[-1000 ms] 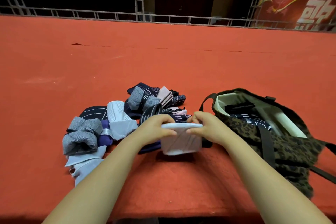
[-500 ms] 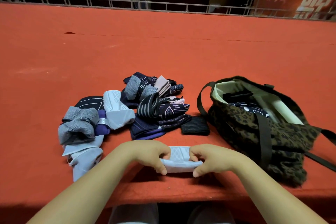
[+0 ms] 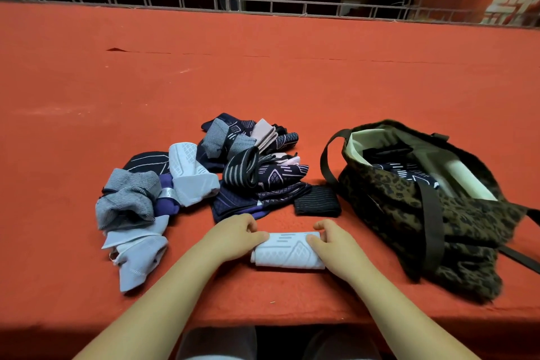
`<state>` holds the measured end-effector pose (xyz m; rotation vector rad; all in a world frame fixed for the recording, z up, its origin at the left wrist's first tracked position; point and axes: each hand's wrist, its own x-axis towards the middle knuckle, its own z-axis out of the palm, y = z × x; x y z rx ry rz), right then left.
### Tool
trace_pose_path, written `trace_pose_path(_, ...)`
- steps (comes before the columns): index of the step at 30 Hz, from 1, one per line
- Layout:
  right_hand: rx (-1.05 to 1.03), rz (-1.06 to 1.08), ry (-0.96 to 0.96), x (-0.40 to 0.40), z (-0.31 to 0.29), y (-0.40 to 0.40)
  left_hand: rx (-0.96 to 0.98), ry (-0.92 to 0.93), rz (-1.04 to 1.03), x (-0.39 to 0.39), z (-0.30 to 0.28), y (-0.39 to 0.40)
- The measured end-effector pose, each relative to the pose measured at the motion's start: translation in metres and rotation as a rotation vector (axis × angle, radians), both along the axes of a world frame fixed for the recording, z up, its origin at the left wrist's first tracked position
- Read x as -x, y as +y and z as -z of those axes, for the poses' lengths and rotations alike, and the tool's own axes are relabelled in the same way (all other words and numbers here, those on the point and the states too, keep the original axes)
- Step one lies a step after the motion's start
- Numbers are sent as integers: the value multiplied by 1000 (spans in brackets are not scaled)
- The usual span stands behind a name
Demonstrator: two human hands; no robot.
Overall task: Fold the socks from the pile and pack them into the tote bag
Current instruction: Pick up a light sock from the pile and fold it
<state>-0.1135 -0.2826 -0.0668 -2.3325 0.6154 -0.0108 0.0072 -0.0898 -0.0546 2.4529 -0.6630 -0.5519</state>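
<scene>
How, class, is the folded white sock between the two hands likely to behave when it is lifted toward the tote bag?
The white sock is soft knit, so it will probably sag and may unfold unless the left hand and right hand hold its ends. It looks light for its size. Lying flat on the red cloth, it seems unlikely to roll.

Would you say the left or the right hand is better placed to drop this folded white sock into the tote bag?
Right, probably. The right hand already grips the white sock on the end nearer the tote bag, whose open mouth lies to that side. The left hand would have to cross over.
</scene>
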Motion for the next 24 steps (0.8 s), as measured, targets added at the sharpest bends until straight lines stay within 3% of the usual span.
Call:
trace_pose_path(3,245,-8,80,2,2,11,-137,-93,-5,14,7,-1)
trace_pose_path(9,335,54,-33,16,10,32,-198,-342,-88,48,23,-5)
trace_pose_path(13,292,87,-130,23,9,34,-19,-297,-132,55,23,-6)
trace_pose_path(17,-60,188,-317,33,-6,23,468,27,-262,71,9,-27)
trace_pose_path(19,-137,231,-381,40,-20,15,628,91,-271,75,-4,-40)
trace_pose_path(21,-158,255,-421,49,-38,1,703,147,-185,76,-22,-56)
trace_pose_path(24,-156,292,-427,67,-70,-28,648,127,2,77,-55,-85)
